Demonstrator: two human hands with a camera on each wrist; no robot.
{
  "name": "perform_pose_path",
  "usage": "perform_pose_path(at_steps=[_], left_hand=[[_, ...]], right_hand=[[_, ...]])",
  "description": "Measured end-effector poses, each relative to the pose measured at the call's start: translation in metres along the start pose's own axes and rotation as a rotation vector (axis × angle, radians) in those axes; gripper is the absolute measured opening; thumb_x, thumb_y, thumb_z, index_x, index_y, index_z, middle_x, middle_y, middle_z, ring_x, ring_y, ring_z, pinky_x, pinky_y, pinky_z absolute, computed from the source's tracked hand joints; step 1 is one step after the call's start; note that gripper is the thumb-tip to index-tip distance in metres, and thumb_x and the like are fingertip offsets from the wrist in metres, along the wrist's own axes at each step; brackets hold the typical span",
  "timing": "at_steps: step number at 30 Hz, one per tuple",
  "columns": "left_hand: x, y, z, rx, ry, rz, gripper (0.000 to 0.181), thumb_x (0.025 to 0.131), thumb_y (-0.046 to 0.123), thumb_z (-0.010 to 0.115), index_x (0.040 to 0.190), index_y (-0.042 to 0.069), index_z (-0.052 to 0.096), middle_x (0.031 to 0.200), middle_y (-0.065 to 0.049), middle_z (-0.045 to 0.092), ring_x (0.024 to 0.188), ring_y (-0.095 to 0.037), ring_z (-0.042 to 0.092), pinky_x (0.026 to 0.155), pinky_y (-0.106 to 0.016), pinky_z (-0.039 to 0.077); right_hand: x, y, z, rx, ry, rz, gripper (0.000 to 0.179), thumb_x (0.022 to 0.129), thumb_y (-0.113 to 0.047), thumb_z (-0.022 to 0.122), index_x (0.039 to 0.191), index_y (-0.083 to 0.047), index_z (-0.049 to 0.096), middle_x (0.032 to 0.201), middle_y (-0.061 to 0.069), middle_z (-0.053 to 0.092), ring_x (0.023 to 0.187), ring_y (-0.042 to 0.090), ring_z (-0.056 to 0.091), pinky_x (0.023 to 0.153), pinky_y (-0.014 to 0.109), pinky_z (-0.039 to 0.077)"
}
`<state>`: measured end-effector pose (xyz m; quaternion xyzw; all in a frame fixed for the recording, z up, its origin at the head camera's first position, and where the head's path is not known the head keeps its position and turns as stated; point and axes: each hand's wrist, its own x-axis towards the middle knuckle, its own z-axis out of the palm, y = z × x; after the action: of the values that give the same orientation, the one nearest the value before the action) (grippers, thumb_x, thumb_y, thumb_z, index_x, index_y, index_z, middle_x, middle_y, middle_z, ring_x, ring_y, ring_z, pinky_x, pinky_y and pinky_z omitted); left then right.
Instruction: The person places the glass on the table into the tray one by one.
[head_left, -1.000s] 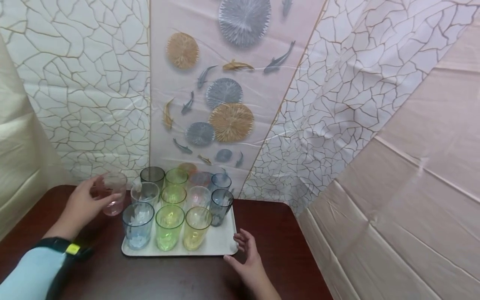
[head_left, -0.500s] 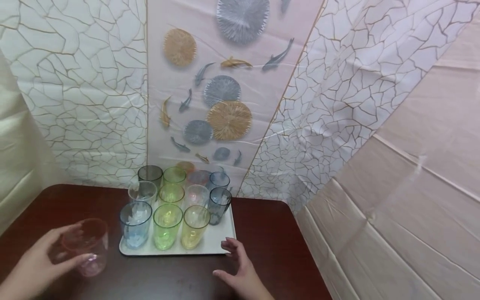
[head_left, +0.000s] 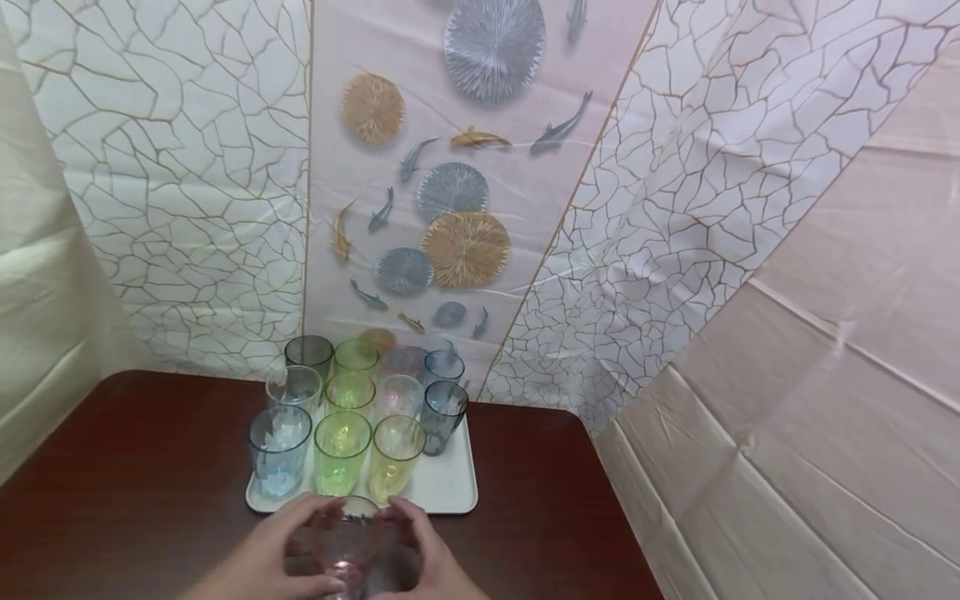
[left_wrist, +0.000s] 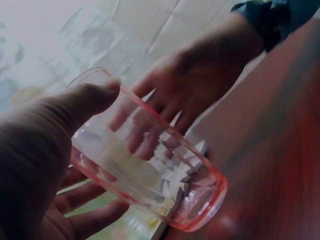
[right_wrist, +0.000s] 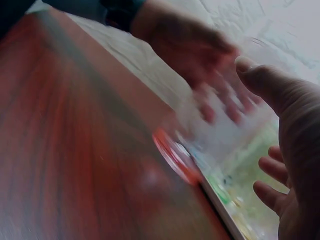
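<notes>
A clear pink drinking glass (head_left: 347,546) is in front of the tray, held by my left hand (head_left: 273,550). In the left wrist view the glass (left_wrist: 155,160) appears slanted, with the thumb near its rim and the fingers on its far side. My right hand (head_left: 435,558) is at the other side of the glass, fingertips close to the rim. Its fingers look spread and loosely bent in the right wrist view, where the glass is blurred. Behind, a white tray (head_left: 453,492) carries several coloured glasses, among them a blue one (head_left: 279,458), a green one (head_left: 341,458) and a yellow one (head_left: 396,458).
The tray stands on a dark red-brown table (head_left: 540,500). Rear glasses on it include a dark grey one (head_left: 306,350) and a grey-blue one (head_left: 442,412). Patterned cloth (head_left: 465,250) hangs right behind the table, and a beige cloth (head_left: 810,417) flanks the right side.
My left hand has carried the pink glass from the tray's left side to the front of the tray. My right hand has moved left and toward me, beside the glass.
</notes>
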<state>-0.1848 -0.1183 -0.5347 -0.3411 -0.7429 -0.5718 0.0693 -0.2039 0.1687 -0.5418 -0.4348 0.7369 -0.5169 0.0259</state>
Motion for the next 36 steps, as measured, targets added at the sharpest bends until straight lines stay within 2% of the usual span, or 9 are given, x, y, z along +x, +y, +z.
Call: perform_pose_path(at_steps=[5,9,12,16,18,21,27,31,36], left_hand=[[0.009,0.005,0.016,-0.048,-0.072,-0.055,0.079,0.08,0.033,0.09,0.147,0.013,0.052,0.132,-0.011,0.057,0.114,-0.016,0.064,0.083,-0.034,0.063],[0.011,0.008,0.018,-0.025,-0.082,-0.04,0.078,0.08,0.034,0.09,0.145,0.013,0.053,0.133,-0.011,0.058,0.115,-0.02,0.063,0.084,-0.036,0.063],[0.01,0.007,0.016,0.057,-0.073,0.011,0.08,0.08,0.034,0.09,0.147,0.012,0.052,0.132,-0.008,0.06,0.115,-0.018,0.063,0.085,-0.036,0.062],[0.003,0.001,0.007,0.243,-0.002,0.072,0.085,0.077,0.04,0.091,0.149,0.014,0.053,0.132,0.0,0.062,0.115,-0.012,0.062,0.086,-0.034,0.06],[-0.004,-0.004,0.001,0.322,0.044,0.077,0.086,0.076,0.043,0.091,0.149,0.015,0.054,0.13,0.003,0.062,0.113,-0.011,0.062,0.085,-0.035,0.06],[-0.015,-0.013,-0.008,0.397,0.08,0.027,0.084,0.075,0.046,0.091,0.146,0.018,0.056,0.128,0.006,0.063,0.11,-0.011,0.063,0.083,-0.035,0.06],[-0.028,-0.034,-0.017,0.417,0.026,-0.07,0.082,0.077,0.044,0.09,0.148,0.023,0.054,0.126,0.004,0.065,0.11,-0.008,0.062,0.082,-0.03,0.059],[-0.028,-0.034,-0.015,0.407,0.008,-0.076,0.081,0.078,0.045,0.089,0.147,0.021,0.055,0.126,0.0,0.065,0.11,-0.011,0.062,0.082,-0.031,0.059],[-0.024,-0.02,-0.014,0.416,-0.014,-0.119,0.08,0.078,0.053,0.087,0.143,0.018,0.057,0.128,0.0,0.064,0.111,-0.014,0.063,0.085,-0.033,0.059]], right_hand=[[0.002,0.0,0.012,0.146,-0.011,0.129,0.1,0.081,-0.008,0.086,0.162,-0.016,0.029,0.154,0.005,0.05,0.137,0.025,0.051,0.118,0.036,0.037],[0.004,-0.003,0.016,0.151,0.02,0.138,0.096,0.081,-0.011,0.087,0.161,-0.019,0.034,0.153,0.003,0.053,0.137,0.025,0.052,0.119,0.037,0.037],[0.003,-0.003,0.017,0.127,0.035,0.123,0.094,0.081,-0.012,0.088,0.159,-0.018,0.035,0.15,0.004,0.056,0.134,0.025,0.054,0.116,0.038,0.04],[-0.001,-0.002,0.013,0.114,0.08,0.152,0.093,0.082,-0.014,0.089,0.158,-0.02,0.036,0.145,0.005,0.058,0.128,0.024,0.059,0.109,0.038,0.049],[-0.006,0.002,0.006,0.101,0.114,0.168,0.093,0.082,-0.016,0.089,0.158,-0.02,0.035,0.143,0.006,0.058,0.126,0.024,0.06,0.106,0.038,0.051],[-0.011,0.011,-0.011,0.059,0.185,0.198,0.093,0.082,-0.017,0.088,0.158,-0.021,0.035,0.144,0.007,0.057,0.128,0.025,0.059,0.107,0.038,0.05],[-0.003,0.034,-0.056,0.028,0.402,0.188,0.089,0.081,-0.009,0.087,0.155,-0.008,0.038,0.143,0.018,0.057,0.129,0.034,0.058,0.108,0.044,0.05],[0.014,0.05,-0.081,-0.012,0.494,0.168,0.086,0.08,-0.002,0.087,0.151,-0.002,0.038,0.138,0.025,0.056,0.126,0.036,0.058,0.105,0.044,0.052],[0.029,0.063,-0.093,-0.083,0.519,0.266,0.086,0.082,-0.011,0.088,0.152,-0.009,0.039,0.137,0.019,0.058,0.121,0.029,0.061,0.1,0.041,0.054]])
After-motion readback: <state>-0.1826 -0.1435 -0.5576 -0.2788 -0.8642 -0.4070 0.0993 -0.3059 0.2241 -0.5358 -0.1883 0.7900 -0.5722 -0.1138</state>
